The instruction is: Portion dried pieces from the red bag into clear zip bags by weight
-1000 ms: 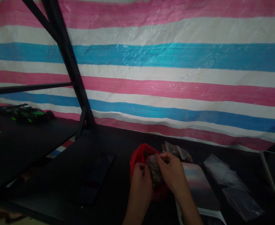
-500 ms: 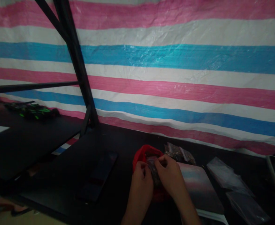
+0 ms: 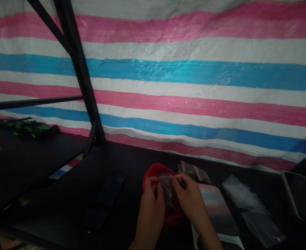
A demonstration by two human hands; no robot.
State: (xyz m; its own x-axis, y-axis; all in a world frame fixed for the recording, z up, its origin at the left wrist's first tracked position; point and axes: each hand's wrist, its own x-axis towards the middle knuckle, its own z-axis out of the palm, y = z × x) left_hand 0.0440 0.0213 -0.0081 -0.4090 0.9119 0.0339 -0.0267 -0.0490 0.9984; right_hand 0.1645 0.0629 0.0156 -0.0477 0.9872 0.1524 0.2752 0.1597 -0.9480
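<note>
Between my two hands is a small clear zip bag point(image 3: 169, 194) with dark contents I cannot make out. My left hand point(image 3: 153, 205) pinches its upper left edge, and my right hand point(image 3: 189, 198) pinches the upper right edge. Behind and under the bag lies a red bag point(image 3: 155, 169), its opening spread, partly hidden by my hands. Just beyond my right hand sit several filled small clear bags point(image 3: 194, 172). A scale with a shiny metal plate point(image 3: 218, 208) stands beside my right forearm, which covers part of it.
Flat clear plastic bags point(image 3: 244, 194) lie right of the scale. A phone point(image 3: 301, 196) stands at the far right. On the left are a dark flat panel point(image 3: 106, 201), a black metal frame point(image 3: 77, 66) and a green-black toy car point(image 3: 30, 128). A striped sheet point(image 3: 194, 111) hangs behind the table.
The camera view has shifted a little, so most things appear further left. The clear bag between my hands is more spread and faces me more, with my fingers still at its top edge.
</note>
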